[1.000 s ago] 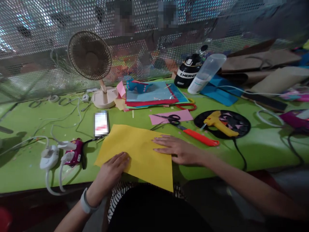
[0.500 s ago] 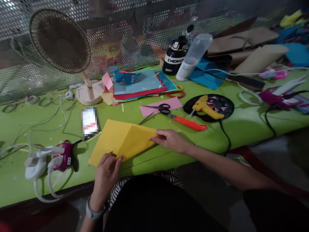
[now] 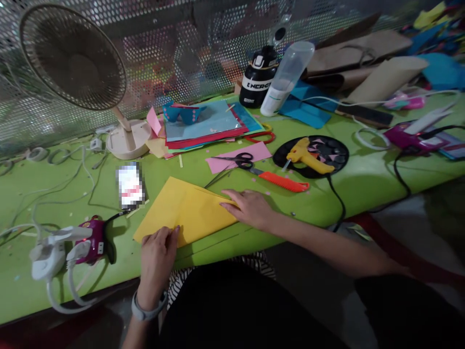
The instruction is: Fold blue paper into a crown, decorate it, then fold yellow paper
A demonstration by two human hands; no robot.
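Observation:
A folded sheet of yellow paper [image 3: 199, 213] lies on the green table near its front edge, with a narrow double edge showing along its upper right side. My left hand [image 3: 159, 249] has its fingers and thumb drawn together on the paper's lower edge. At the right-hand corner, my right hand [image 3: 250, 208] holds the paper between thumb and forefinger, the other fingers curled behind. Just beyond lie black scissors [image 3: 241, 161] on a pink paper strip [image 3: 261, 152], and an orange-handled cutter [image 3: 283, 182].
A yellow glue gun [image 3: 308, 155] rests on a black oval tray [image 3: 339, 152] to the right. Left are a phone [image 3: 131, 186], a purple power strip [image 3: 95, 240] with cables and a fan [image 3: 127, 138]. Behind stand a black bottle [image 3: 256, 80], a clear bottle [image 3: 290, 72] and stacked coloured sheets [image 3: 218, 121].
The yellow paper's raised fold has flattened. My right thumb and forefinger have spread slightly at the corner, while my left hand remains at the lower edge. The camera view has shifted slightly.

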